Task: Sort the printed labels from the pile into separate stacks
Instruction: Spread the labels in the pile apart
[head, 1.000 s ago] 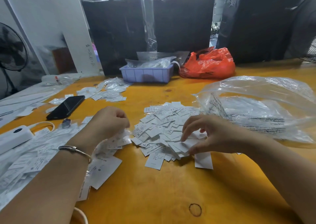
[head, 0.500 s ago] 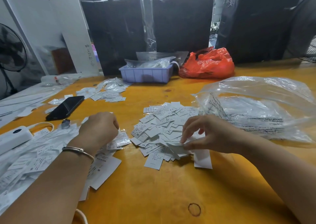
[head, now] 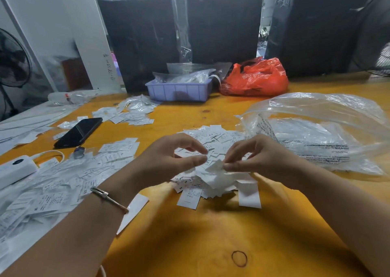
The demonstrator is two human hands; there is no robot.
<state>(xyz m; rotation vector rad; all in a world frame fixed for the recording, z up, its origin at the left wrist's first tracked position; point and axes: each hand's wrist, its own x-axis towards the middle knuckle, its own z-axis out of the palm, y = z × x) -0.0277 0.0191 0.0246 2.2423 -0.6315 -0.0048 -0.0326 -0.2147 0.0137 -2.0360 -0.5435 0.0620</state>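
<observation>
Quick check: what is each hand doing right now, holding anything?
Left hand: fingers curled above the label pile, holding nothing that shows.
Right hand: pinching a small white label lifted from the pile.

Two hands: left hand (head: 168, 160), right hand (head: 261, 156). One label pile (head: 211, 171), one phone (head: 79, 132), one power bank (head: 15, 168), one purple tray (head: 179, 91), one orange bag (head: 256, 78) at one o'clock, one rubber band (head: 239, 258).

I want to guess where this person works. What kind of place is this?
Probably a clothing packing workshop. Size labels marked S and XS are heaped on the yellow worktable, beside a clear plastic bag and wrapped black bundles behind.
</observation>
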